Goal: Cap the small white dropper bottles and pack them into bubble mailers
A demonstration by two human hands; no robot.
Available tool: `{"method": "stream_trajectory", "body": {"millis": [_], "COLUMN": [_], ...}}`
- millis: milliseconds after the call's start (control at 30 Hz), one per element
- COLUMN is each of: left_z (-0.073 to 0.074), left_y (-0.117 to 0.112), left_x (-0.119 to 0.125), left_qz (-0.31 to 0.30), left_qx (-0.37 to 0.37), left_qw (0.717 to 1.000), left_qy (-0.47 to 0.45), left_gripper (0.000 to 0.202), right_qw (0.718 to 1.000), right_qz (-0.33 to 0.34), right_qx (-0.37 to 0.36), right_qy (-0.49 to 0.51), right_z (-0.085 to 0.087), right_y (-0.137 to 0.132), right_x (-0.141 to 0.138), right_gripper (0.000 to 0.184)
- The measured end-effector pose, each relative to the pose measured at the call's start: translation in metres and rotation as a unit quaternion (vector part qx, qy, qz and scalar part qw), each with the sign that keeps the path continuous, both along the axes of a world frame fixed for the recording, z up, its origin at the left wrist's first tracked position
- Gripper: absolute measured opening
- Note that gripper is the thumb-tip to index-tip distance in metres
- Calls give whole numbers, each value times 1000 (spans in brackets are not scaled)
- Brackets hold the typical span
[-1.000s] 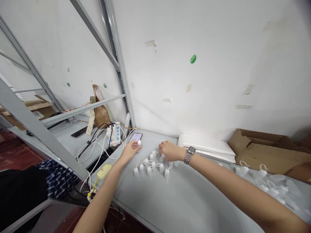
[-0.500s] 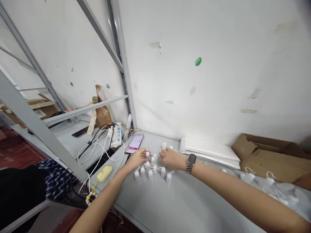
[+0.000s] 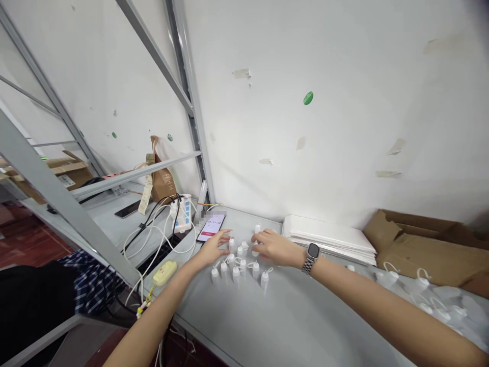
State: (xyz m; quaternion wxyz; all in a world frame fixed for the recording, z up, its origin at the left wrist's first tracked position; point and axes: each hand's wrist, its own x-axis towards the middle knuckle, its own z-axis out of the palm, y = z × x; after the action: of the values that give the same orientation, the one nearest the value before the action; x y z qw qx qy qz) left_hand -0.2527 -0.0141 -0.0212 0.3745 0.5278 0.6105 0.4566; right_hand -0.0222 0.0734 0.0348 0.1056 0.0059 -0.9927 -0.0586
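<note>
Several small white plastic dropper bottles [image 3: 240,267] with looped cap straps stand in a loose group on the grey table top [image 3: 298,316]. My left hand [image 3: 216,248] is at the group's left edge, fingers spread, holding nothing, and its fingertips are close to the nearest bottle. My right hand [image 3: 273,247], with a metal-strapped watch [image 3: 312,257] on the wrist, is at the right side of the group. Its fingers curve over a white bottle, partly hiding it. A smartphone [image 3: 211,228] lies just beyond my left hand.
A stack of white sheets [image 3: 328,239] and a flattened cardboard box [image 3: 420,255] sit to the right, with more white bottles [image 3: 439,300] at the right edge. White and black cables run from a power strip [image 3: 183,214] at left. Grey metal shelf struts [image 3: 168,86] rise there.
My left hand has moved from above the phone down to the bottle group, and a bottle it held now stands there. Its fingers have opened and spread. The phone is uncovered.
</note>
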Motion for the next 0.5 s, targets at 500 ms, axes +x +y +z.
{"method": "stream_trajectory", "body": {"millis": [500], "left_z": [99], "left_y": [-34], "left_x": [119], "left_qz": [87], "left_qx": [147], "left_qw": [985], "left_qy": [27], "left_gripper": [41], "right_qw": [420], "right_qz": [-119], "right_qx": [-799], "right_qy": [415], "right_z": [38], "right_y": [-40], "right_x": [31], "right_gripper": [15]}}
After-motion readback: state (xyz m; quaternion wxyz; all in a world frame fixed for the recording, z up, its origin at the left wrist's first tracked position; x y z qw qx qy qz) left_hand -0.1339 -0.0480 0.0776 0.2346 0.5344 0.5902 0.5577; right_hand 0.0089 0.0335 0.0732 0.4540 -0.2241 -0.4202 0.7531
